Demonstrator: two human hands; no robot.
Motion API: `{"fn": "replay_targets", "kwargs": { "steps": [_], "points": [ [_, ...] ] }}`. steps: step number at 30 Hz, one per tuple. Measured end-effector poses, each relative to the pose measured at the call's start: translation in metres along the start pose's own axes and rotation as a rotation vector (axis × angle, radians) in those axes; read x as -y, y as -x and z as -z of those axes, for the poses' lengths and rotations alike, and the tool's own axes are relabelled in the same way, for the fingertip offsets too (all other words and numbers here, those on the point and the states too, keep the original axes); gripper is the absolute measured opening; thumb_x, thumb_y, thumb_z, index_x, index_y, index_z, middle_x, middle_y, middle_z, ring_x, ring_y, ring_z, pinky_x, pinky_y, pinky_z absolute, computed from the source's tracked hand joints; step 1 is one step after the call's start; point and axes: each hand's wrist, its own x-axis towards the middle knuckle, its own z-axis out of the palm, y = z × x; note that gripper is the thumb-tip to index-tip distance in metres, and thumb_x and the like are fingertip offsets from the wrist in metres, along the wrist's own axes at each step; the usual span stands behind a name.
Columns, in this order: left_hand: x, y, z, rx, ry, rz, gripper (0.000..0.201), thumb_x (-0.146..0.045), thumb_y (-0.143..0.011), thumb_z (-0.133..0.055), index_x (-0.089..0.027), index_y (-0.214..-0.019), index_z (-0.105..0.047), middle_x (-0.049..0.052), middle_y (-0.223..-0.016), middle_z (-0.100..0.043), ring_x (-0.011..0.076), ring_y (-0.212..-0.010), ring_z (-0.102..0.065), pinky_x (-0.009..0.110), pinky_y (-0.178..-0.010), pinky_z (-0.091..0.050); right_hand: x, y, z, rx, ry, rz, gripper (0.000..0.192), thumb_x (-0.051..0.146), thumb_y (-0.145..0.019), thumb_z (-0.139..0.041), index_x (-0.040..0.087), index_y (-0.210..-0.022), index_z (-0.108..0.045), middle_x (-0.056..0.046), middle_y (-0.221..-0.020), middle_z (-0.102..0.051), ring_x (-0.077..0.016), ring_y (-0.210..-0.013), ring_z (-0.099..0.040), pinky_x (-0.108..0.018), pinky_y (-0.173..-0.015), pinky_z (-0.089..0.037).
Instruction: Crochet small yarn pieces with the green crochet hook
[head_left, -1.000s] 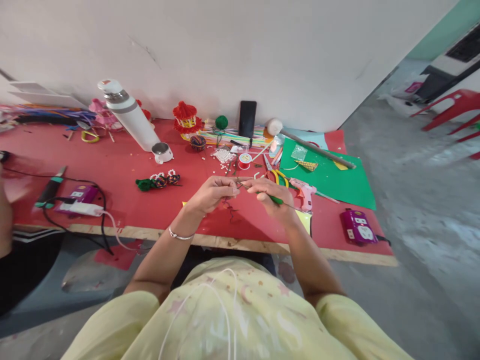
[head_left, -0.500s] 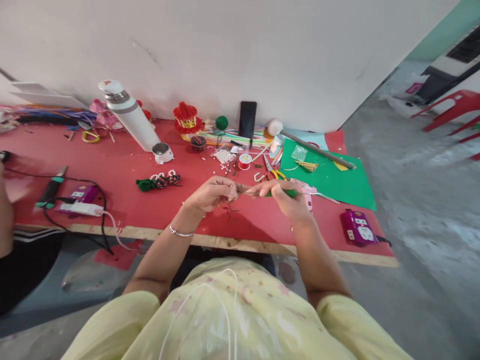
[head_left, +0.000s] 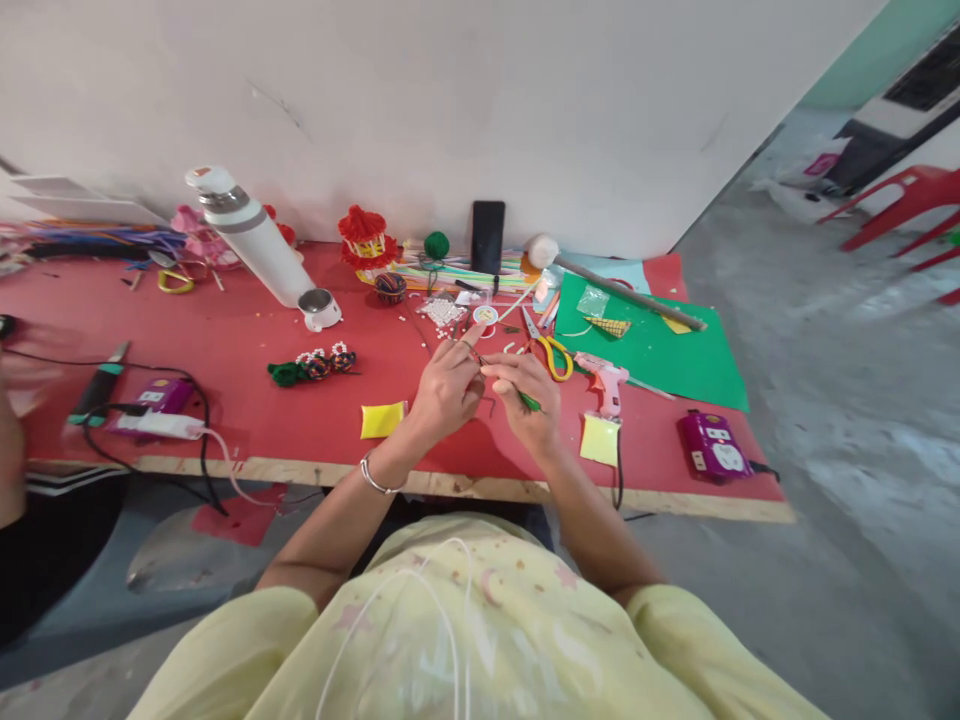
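**Fine thread work at the fingertips, over the red table**

The red table (head_left: pixel 225 330) is spread beneath both hands. Well to the right of the hands a green paper sheet (head_left: pixel 675 360) is laid out, and far to their left a white flask (head_left: pixel 251 240) is seen leaning. Just right of the right hand lie a pink glue gun (head_left: pixel 604 380) and yellow-handled scissors (head_left: pixel 555 355); yellow pads (head_left: pixel 381 419) flank the wrists. Just beyond the fingertips a red thread spool (head_left: pixel 485 318) is seen.

The left hand (head_left: pixel 446 390) is closed in a pinch on a small dark thread piece (head_left: pixel 480 362), held between the two hands above the tabletop. The right hand (head_left: pixel 525 395) is pinched on a green-handled hook tool (head_left: pixel 529 402), its tip brought to the thread.

The step is judged to be looping or knotting at the tip. A steady pinch and a small, controlled pull of the tool are called for next.
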Motion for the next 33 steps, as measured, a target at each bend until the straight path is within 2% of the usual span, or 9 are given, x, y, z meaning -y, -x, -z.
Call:
{"fn": "replay_targets", "kwargs": {
  "steps": [5,9,11,14,18,21,24,30,33],
  "points": [
    [-0.004,-0.002,0.003,0.026,0.163,0.013,0.016,-0.012,-0.093,-0.053,-0.019,-0.081,-0.061,0.020,-0.134,-0.070,0.0285,-0.136,-0.061,0.044,-0.100,-0.053,-0.005,0.001,0.002,-0.059,0.035,0.080,0.018,0.032,-0.100,-0.064,0.030,-0.110,-0.079,-0.007,-0.113,-0.079,-0.0217,-0.102,-0.074,-0.041,-0.089,-0.060],
    [-0.007,-0.003,0.000,-0.014,0.134,0.016,0.014,-0.015,-0.093,-0.055,-0.019,-0.081,-0.061,0.020,-0.123,-0.073,0.0325,-0.137,-0.059,0.050,-0.105,-0.049,-0.008,0.003,-0.001,-0.059,0.211,0.173,0.021,0.036,-0.098,-0.067,0.031,-0.115,-0.078,-0.007,-0.115,-0.080,-0.0220,-0.102,-0.075,-0.039,-0.089,-0.060],
    [-0.009,-0.002,-0.001,-0.035,0.218,0.113,0.016,-0.019,-0.094,-0.056,-0.019,-0.078,-0.061,0.017,-0.113,-0.075,0.0323,-0.132,-0.062,0.049,-0.105,-0.049,-0.009,0.004,-0.004,-0.093,0.259,0.222,0.023,0.039,-0.097,-0.067,0.031,-0.117,-0.077,-0.008,-0.118,-0.080,-0.0226,-0.103,-0.075,-0.039,-0.089,-0.060],
    [-0.008,-0.001,0.004,0.025,0.499,0.329,0.023,-0.025,-0.092,-0.059,-0.020,-0.070,-0.060,0.011,-0.092,-0.075,0.0292,-0.113,-0.069,0.042,-0.095,-0.053,-0.009,0.004,-0.004,-0.118,0.170,0.260,0.024,0.041,-0.097,-0.066,0.032,-0.118,-0.077,-0.008,-0.118,-0.080,-0.0234,-0.105,-0.076,-0.040,-0.090,-0.061],
    [0.002,-0.001,0.021,0.155,0.814,0.548,0.026,-0.029,-0.084,-0.066,-0.019,-0.061,-0.059,0.005,-0.072,-0.067,0.0222,-0.084,-0.068,0.033,-0.077,-0.050,-0.004,-0.004,0.007,-0.003,-0.042,0.146,0.022,0.040,-0.099,-0.064,0.031,-0.111,-0.079,-0.006,-0.111,-0.082,-0.0232,-0.103,-0.078,-0.041,-0.091,-0.062],
    [0.008,-0.002,0.033,0.218,0.938,0.593,0.024,-0.027,-0.078,-0.070,-0.018,-0.058,-0.059,0.001,-0.064,-0.059,0.0150,-0.069,-0.058,0.029,-0.070,-0.044,0.001,-0.011,0.020,0.143,-0.137,0.053,0.023,0.043,-0.099,-0.063,0.029,-0.107,-0.080,-0.006,-0.113,-0.082,-0.0231,-0.104,-0.078,-0.041,-0.093,-0.062],
    [0.009,-0.003,0.038,0.241,1.009,0.635,0.023,-0.025,-0.074,-0.072,-0.017,-0.056,-0.059,0.000,-0.058,-0.053,0.0127,-0.063,-0.051,0.028,-0.061,-0.037,0.005,-0.018,0.030,0.221,-0.175,0.012,0.024,0.044,-0.100,-0.063,0.030,-0.107,-0.081,-0.006,-0.116,-0.082,-0.0232,-0.106,-0.078,-0.042,-0.095,-0.061],
    [0.010,-0.005,0.043,0.293,1.133,0.697,0.022,-0.026,-0.067,-0.069,-0.018,-0.052,-0.056,0.006,-0.059,-0.060,0.0152,-0.060,-0.054,0.028,-0.054,-0.035,0.012,-0.032,0.044,0.348,-0.301,-0.091,0.026,0.046,-0.099,-0.063,0.028,-0.100,-0.082,-0.005,-0.111,-0.083,-0.0239,-0.104,-0.079,-0.043,-0.094,-0.062],
    [0.012,-0.005,0.045,0.363,1.165,0.703,0.022,-0.027,-0.068,-0.068,-0.017,-0.053,-0.056,0.009,-0.067,-0.068,0.0131,-0.054,-0.051,0.028,-0.051,-0.035,0.008,-0.032,0.047,0.368,-0.396,-0.197,0.035,0.051,-0.100,-0.060,0.025,-0.093,-0.081,-0.007,-0.102,-0.084,-0.0225,-0.092,-0.079,-0.040,-0.083,-0.064]
  ]
}}
